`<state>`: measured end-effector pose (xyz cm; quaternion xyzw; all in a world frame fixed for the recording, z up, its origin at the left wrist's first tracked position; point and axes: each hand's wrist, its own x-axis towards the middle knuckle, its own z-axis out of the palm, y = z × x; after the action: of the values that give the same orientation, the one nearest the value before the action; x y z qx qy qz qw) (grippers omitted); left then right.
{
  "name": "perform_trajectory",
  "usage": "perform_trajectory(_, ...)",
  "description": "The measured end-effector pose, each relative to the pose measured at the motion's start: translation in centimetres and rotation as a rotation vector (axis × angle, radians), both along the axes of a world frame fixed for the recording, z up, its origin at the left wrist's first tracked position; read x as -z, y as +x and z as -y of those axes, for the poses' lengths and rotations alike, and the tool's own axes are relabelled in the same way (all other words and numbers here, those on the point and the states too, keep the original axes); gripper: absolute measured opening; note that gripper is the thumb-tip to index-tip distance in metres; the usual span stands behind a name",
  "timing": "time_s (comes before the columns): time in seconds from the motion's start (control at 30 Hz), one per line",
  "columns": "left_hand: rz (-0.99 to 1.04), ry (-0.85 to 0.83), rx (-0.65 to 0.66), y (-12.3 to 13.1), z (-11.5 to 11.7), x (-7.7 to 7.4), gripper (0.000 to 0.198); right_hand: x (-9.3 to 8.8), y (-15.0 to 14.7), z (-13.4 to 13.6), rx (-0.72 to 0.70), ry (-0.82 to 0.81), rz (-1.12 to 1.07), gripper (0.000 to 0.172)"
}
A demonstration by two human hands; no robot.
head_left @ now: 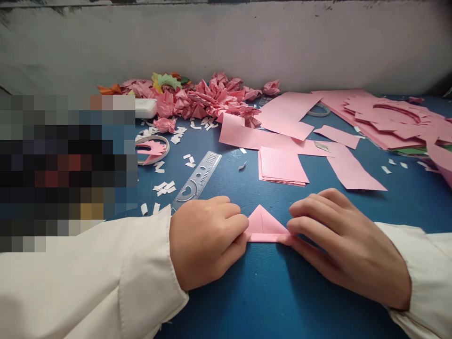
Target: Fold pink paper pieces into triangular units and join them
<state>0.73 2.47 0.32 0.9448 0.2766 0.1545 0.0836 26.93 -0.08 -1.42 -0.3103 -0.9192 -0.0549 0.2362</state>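
Note:
A small pink paper (262, 222), folded to a triangle with a narrow strip along its lower edge, lies on the blue table in front of me. My left hand (212, 240) has its fingers curled and pinches the paper's left corner. At the right corner, my right hand (339, 245) grips the paper between thumb and fingertips. Just beyond the left hand lies a clear plastic stencil ruler (199, 179). Behind the folded paper sits a stack of pink paper squares (283, 165).
Crumpled and folded pink paper pieces (212, 96) heap along the wall. Larger pink sheets (289, 110) and a pile of cut pink paper (370, 127) lie at the right. White paper scraps (165, 187) and a tape ring (167, 150) are at the left. A blurred-out patch hides the far left.

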Motion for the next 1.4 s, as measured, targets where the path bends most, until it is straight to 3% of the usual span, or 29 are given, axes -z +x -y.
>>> perform_trajectory(0.17, -0.019, 0.168, 0.055, -0.2, 0.7, 0.3, 0.034, 0.5, -0.1, 0.2, -0.103, 0.021, -0.008, 0.038)
perform_trajectory(0.3, -0.024, 0.289, 0.132, -0.3, 1.0, 0.5, 0.038, 0.8, 0.2, 0.0, -0.146, -0.011, 0.019, 0.041)
perform_trajectory(0.63, -0.125, 0.267, 0.189, -0.7, 1.3, -0.4, 0.028, 0.2, 0.6, 0.0, -0.200, 0.007, -0.050, 0.022)
perform_trajectory(0.83, -0.038, 0.339, 0.155, -0.3, 1.8, -0.5, 0.036, 0.1, 0.6, 0.2, -0.196, 0.068, -0.065, 0.025)
perform_trajectory(0.97, 0.010, 0.315, 0.142, -0.1, 1.3, -0.9, 0.031, 0.3, 0.7, 0.1, -0.193, 0.089, -0.080, 0.023)
perform_trajectory(1.07, 0.075, 0.303, 0.120, 0.0, 1.0, -0.9, 0.028, 0.5, 0.7, -0.1, -0.173, 0.036, -0.113, 0.022)
perform_trajectory(1.23, 0.081, 0.177, 0.195, 0.0, 0.8, -0.2, 0.028, 0.7, 0.3, -0.5, -0.147, -0.111, -0.165, 0.021)
perform_trajectory(1.4, 0.077, 0.165, 0.228, -0.2, 0.9, 0.0, 0.031, 0.8, 0.1, -0.4, -0.144, -0.178, -0.186, 0.018)
